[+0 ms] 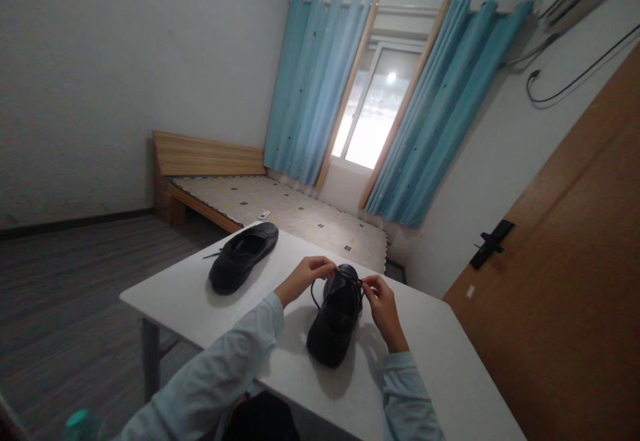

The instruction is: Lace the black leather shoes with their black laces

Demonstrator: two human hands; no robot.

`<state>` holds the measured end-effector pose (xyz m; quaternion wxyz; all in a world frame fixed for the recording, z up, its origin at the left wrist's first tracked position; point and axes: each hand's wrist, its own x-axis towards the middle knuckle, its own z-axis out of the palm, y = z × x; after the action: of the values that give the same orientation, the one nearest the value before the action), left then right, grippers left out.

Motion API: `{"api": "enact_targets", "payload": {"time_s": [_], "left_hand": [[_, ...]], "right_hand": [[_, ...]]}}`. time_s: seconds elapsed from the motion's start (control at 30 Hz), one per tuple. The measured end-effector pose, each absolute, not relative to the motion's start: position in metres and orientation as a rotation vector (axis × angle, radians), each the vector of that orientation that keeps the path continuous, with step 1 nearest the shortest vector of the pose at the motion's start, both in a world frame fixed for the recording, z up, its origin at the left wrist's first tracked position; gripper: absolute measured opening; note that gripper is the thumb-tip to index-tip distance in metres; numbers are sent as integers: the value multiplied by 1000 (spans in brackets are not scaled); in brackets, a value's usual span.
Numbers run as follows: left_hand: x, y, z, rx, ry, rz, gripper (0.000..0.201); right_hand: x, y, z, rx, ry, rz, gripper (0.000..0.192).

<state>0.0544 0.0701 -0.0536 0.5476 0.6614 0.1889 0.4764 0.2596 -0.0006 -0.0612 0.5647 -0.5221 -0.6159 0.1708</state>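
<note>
At frame center, left hand (305, 279) and right hand (383, 301) each pinch a lace (316, 294) end over a black shoe (337, 317) on the white counter (440, 354). Second shoe (243, 255) sits apart, upper left. Best approach, prob.: keep both ends taut w/ even pull, fingers close to the eyelets.

On the table (440, 361): one shoe (336, 317) near, between left hand (305, 277) and right hand (384, 307); second shoe (243, 256) farther left. Behind the table, bed (280, 211); door (575, 281) to the right.
</note>
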Motion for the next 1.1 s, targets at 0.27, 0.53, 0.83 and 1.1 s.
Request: {"api": "enact_targets", "payload": {"time_s": [0.27, 0.53, 0.83, 1.1], "left_hand": [[56, 77, -56, 1637, 505, 1052, 38], [59, 88, -70, 1842, 701, 1119, 31], [61, 81, -77, 2105, 715, 1021, 30], [61, 85, -84, 2163, 735, 1070, 18]], "right_hand": [[267, -3, -52, -923, -1052, 687, 35], [284, -1, -50, -868, -830, 569, 31], [280, 0, -53, -904, -819, 433, 26], [285, -5, -49, -612, -552, 831, 20]]}}
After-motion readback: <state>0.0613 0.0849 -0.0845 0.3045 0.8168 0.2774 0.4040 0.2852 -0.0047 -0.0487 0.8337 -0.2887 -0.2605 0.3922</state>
